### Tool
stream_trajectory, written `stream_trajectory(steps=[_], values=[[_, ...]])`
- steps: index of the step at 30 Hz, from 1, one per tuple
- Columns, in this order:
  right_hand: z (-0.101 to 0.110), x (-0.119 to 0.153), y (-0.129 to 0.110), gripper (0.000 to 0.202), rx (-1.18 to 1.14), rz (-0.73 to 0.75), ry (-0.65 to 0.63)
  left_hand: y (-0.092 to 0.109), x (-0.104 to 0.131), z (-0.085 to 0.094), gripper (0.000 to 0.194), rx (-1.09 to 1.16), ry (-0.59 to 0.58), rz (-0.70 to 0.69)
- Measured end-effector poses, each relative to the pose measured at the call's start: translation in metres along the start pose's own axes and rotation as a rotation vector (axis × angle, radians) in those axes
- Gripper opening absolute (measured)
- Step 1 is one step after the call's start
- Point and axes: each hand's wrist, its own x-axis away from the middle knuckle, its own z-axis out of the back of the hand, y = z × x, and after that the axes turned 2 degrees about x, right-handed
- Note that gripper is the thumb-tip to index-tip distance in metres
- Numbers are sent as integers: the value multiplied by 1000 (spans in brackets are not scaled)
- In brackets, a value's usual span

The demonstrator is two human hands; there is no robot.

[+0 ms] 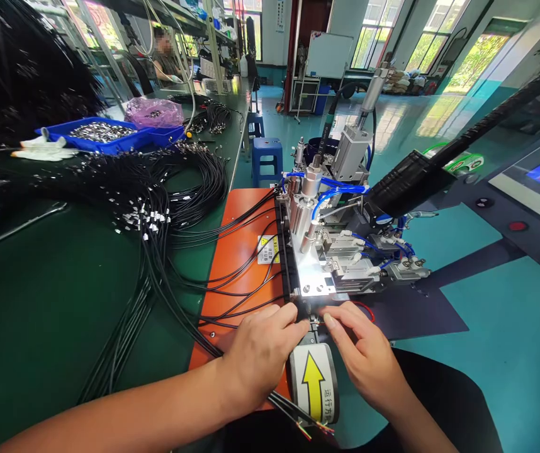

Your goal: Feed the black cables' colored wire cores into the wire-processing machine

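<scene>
My left hand (263, 349) is closed at the front of a small metal machine (312, 270), its thumb and forefinger pinched close to the feed point. Black cables (293, 406) run beneath that palm and come out below it, with stripped coloured wire ends. From the other side my right hand (367, 352) reaches in, thumb and forefinger pinched together at the same spot. What its fingertips hold is too small to make out. Just below both hands sits a white round cover (315, 384) with a yellow arrow.
An orange plate (239, 251) carries several cables across from a green table (53, 302). Coiled cables (194, 182) with metal ends and a blue tray (100, 135) of small metal parts lie there. A control panel (525, 214) stands right. Another person (163, 56) sits far back.
</scene>
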Motion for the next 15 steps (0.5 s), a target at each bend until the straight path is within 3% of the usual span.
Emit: stream_trajectory(steps=[15], values=[[-6, -2, 4, 25, 84, -51, 65, 1, 1, 0, 22, -32, 5, -13]])
